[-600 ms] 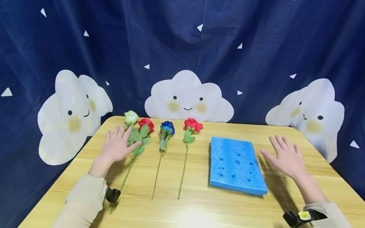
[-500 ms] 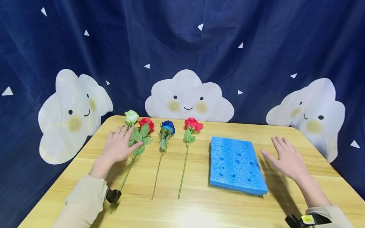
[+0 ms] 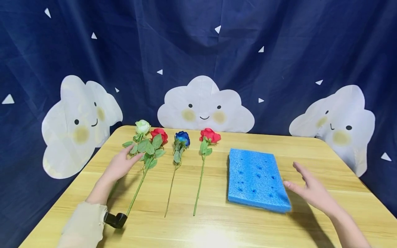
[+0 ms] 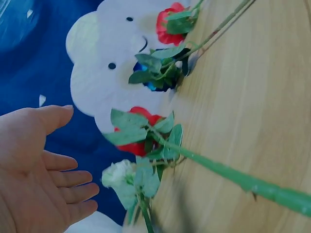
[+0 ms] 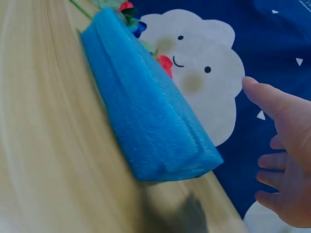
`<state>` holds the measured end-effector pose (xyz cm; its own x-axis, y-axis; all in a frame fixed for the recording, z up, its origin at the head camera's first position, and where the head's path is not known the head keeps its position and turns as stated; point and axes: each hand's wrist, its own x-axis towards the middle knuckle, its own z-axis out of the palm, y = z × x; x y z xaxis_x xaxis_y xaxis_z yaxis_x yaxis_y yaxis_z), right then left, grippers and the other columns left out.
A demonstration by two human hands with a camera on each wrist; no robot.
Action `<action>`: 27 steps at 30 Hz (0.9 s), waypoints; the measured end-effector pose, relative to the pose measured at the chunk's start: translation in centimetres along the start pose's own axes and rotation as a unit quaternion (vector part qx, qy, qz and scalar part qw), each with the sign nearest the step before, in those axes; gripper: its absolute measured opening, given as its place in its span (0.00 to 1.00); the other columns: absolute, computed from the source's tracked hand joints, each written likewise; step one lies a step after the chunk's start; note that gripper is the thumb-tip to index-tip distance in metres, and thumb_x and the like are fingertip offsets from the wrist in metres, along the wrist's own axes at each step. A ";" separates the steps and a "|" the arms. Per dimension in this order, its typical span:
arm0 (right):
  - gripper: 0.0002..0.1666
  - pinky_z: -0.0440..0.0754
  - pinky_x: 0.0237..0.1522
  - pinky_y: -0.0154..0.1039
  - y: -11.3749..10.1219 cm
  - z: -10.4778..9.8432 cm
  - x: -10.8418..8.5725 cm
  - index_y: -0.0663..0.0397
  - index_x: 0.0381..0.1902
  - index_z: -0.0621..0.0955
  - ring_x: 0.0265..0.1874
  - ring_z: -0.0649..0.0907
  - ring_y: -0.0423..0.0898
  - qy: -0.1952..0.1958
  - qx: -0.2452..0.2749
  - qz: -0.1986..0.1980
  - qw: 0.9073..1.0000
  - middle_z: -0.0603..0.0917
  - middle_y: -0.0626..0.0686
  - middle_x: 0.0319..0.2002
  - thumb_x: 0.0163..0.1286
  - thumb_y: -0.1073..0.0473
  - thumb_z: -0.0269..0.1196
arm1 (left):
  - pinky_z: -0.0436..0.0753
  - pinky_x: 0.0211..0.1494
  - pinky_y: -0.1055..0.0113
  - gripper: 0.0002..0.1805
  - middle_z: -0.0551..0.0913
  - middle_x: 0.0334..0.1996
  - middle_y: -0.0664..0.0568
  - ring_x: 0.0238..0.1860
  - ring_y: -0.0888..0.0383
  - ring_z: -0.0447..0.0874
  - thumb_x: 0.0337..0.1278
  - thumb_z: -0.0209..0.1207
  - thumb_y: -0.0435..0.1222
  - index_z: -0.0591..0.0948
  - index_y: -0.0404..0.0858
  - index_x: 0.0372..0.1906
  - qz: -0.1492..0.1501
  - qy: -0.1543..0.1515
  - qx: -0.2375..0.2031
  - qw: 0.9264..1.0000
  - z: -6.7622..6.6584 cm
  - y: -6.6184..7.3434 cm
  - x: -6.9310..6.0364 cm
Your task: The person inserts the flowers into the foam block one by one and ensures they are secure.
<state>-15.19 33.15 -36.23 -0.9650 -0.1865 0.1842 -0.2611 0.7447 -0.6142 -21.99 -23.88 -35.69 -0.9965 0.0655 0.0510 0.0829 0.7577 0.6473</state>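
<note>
My left hand (image 3: 119, 166) hovers beside the white rose (image 3: 142, 127), its fingers relaxed and holding nothing; the left wrist view shows the palm (image 4: 24, 170) facing the flowers. Next to the white rose lies a red rose (image 3: 159, 135), their leaves overlapping. A blue rose (image 3: 182, 138) and another red rose (image 3: 210, 135) lie further right. The blue foam block (image 3: 257, 179) has several small holes in its top. Just right of it my right hand (image 3: 314, 193) is held with thumb and fingers apart, and the right wrist view shows a gap between that hand (image 5: 291, 150) and the block (image 5: 146, 111).
The wooden table (image 3: 217, 227) has its far edge near a dark blue curtain (image 3: 186, 41) printed with white clouds (image 3: 203, 100) and small triangles. The flower stems point toward the near side of the table.
My left hand has drawn back down and left, uncovering leaves of the white rose. My right hand has moved nearer the viewer and turned, its thumb now close to the foam block's right edge.
</note>
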 end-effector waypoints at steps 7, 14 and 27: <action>0.43 0.60 0.49 0.13 0.8 1.5 -0.8 0.74 0.68 0.51 0.63 0.64 0.40 -0.015 0.091 -0.034 0.995 0.59 0.75 0.63 0.64 0.65 0.61 | 0.67 0.60 0.46 0.40 0.62 0.61 0.25 0.59 0.33 0.64 0.67 0.45 0.51 0.54 0.20 0.65 -0.037 0.015 -0.082 0.996 -1.1 -1.7 -0.7; 0.41 0.68 0.48 0.18 1.8 2.5 -1.5 0.76 0.67 0.47 0.53 0.64 0.18 -0.042 0.214 -0.018 0.976 0.57 0.73 0.64 0.66 0.69 0.57 | 0.80 0.44 0.63 0.36 0.64 0.58 0.24 0.51 0.40 0.73 0.68 0.47 0.44 0.53 0.18 0.65 -0.108 -0.017 -0.162 0.981 -1.2 -4.0 -0.7; 0.38 0.67 0.50 0.19 2.7 3.4 -2.4 0.74 0.68 0.48 0.54 0.68 0.23 -0.070 0.278 -0.023 0.958 0.65 0.28 0.59 0.68 0.71 0.52 | 0.80 0.34 0.68 0.32 0.76 0.44 0.35 0.35 0.59 0.78 0.59 0.57 0.40 0.65 0.19 0.59 -0.139 -0.030 -0.186 0.972 -0.8 -6.1 -0.2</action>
<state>-13.66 33.43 -40.96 -0.9356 -0.3236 0.1411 -0.2385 0.2847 -0.9285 -22.35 -28.99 -39.07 -0.9774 -0.0624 -0.2021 -0.2076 0.4655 0.8603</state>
